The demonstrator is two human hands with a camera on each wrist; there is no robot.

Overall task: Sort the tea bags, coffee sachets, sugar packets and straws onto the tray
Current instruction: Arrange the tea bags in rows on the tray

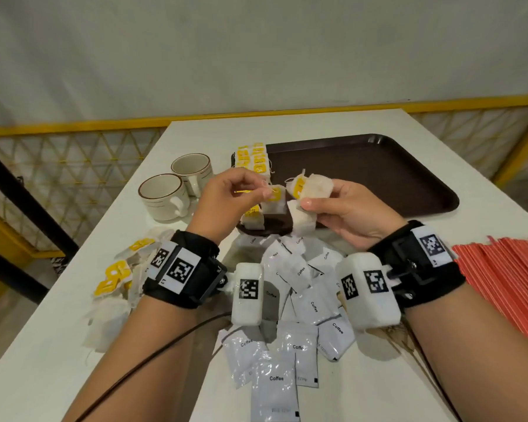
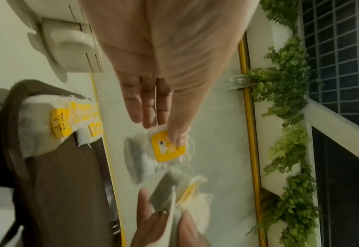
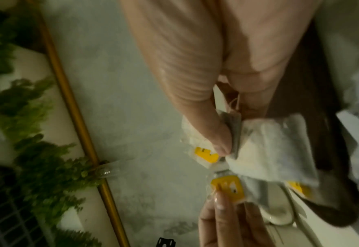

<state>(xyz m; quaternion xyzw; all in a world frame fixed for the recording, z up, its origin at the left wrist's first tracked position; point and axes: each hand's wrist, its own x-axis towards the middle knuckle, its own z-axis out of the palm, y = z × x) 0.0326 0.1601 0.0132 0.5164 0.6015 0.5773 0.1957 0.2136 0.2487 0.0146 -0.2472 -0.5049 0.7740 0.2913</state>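
Fingers of your left hand (image 1: pixel 229 196) pinch one tea bag (image 1: pixel 273 202) by its yellow tag; the bag hangs below thumb and forefinger, above the near left corner of the brown tray (image 1: pixel 378 166). Your right hand (image 1: pixel 348 214) grips a bunch of tea bags (image 1: pixel 310 193), thumb curled over the front, bags sticking out toward the left hand. The two lots sit just beside each other; contact cannot be told. More tea bags in a row (image 1: pixel 255 158) lie on the tray's far left edge. Loose tea bags (image 1: pixel 116 275) lie on the table (image 1: pixel 58 360) left of your left wrist. Coffee sachets (image 1: pixel 299 300) lie piled between your wrists. Red straws (image 1: pixel 506 278) lie right of your right wrist. Two cups (image 1: pixel 177 187) stand left of the tray.
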